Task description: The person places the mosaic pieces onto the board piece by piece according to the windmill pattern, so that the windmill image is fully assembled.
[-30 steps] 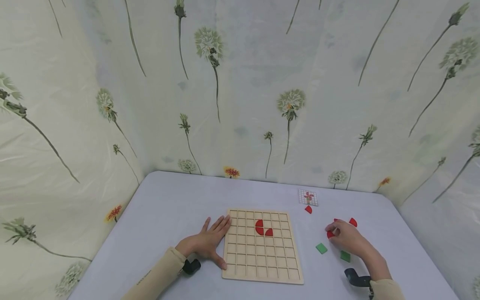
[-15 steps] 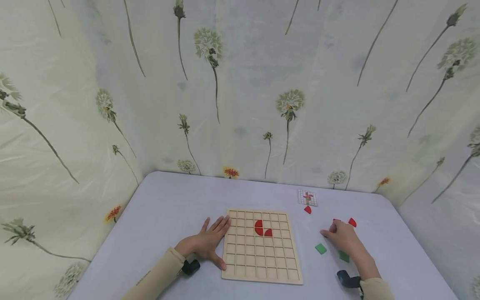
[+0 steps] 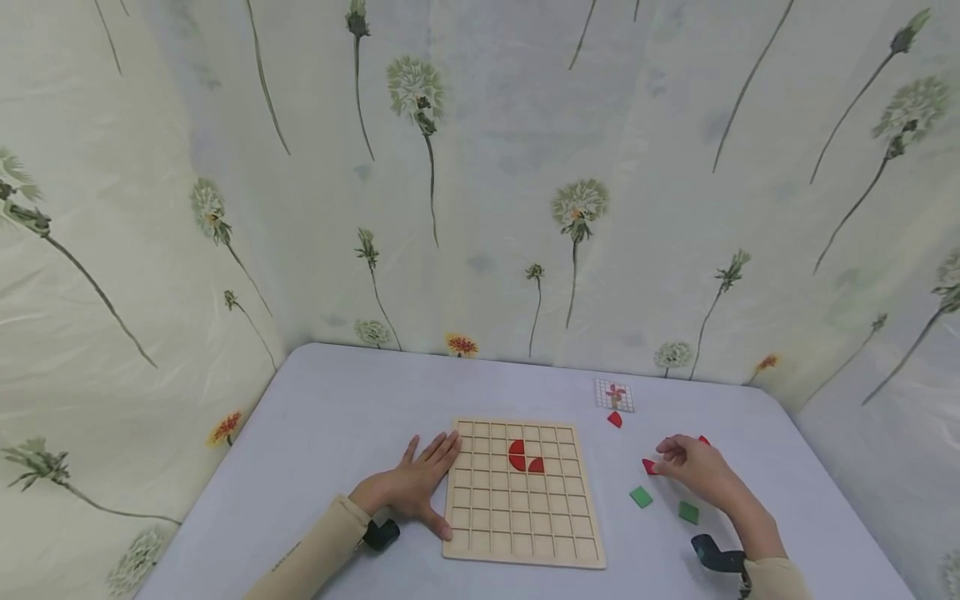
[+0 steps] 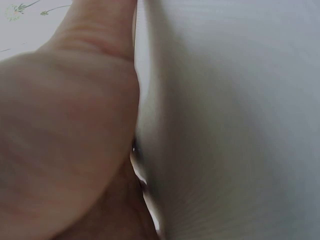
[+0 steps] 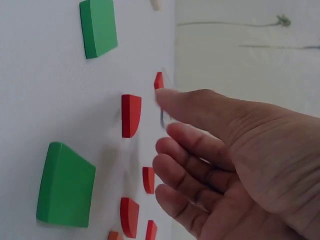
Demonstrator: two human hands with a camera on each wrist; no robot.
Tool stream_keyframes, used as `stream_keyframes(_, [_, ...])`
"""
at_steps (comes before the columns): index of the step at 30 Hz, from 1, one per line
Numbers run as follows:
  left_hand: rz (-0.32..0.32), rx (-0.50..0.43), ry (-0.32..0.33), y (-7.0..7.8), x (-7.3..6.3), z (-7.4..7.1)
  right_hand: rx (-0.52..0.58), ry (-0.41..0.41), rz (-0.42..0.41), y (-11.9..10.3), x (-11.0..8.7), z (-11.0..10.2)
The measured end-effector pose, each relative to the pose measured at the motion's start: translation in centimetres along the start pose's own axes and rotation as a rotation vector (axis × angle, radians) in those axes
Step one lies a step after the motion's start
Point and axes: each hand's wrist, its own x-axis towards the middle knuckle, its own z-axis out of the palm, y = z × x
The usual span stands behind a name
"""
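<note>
A pale wooden grid board point(image 3: 525, 562) lies on the table with red quarter-circle pieces point(image 3: 517, 462) in its upper middle cells. My left hand point(image 3: 411, 487) rests spread at the board's left edge; the left wrist view is mostly filled by that hand point(image 4: 70, 130). To the board's right, my right hand point(image 3: 697, 471) hovers over loose pieces, its fingers loosely bent and holding nothing. A red quarter-circle piece point(image 3: 648, 467) lies by its thumb tip. In the right wrist view that piece point(image 5: 131, 116) sits on the tabletop, apart from the fingers.
Two green square pieces point(image 3: 641, 497) point(image 5: 67, 187) lie nearer me. A small pattern card point(image 3: 614, 395) is behind the board, with a red piece point(image 3: 615, 419) just in front of it. More red pieces point(image 5: 129, 217) lie beneath and beyond the right hand.
My right hand was at a red piece, shifted left, then drew back to the right without it. That red piece now lies slightly further left. My left hand and the board stay put.
</note>
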Motion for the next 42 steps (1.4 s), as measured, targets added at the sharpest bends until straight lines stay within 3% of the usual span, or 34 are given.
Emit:
stream_keyframes(6, [0.0, -0.003, 0.0, 0.0, -0.1, 0.0, 0.01, -0.05, -0.004, 0.3, 0.5, 0.8])
stream_keyframes(15, [0.006, -0.01, 0.005, 0.1, -0.1, -0.1, -0.023, 0.005, -0.028, 0.4, 1.0, 2.0])
stream_keyframes(25, [0.011, -0.003, 0.003, 0.0, 0.0, -0.1, -0.008, 0.044, 0.01, -0.1, 1.0, 2.5])
stream_keyframes(33, [0.01, -0.003, 0.003, 0.0, -0.1, -0.1, 0.026, 0.104, -0.078, -3.2, 0.5, 2.8])
stream_keyframes(42, [0.022, -0.003, -0.001, 0.0, -0.2, -0.2, 0.071, 0.086, -0.184, -7.8, 0.7, 4.1])
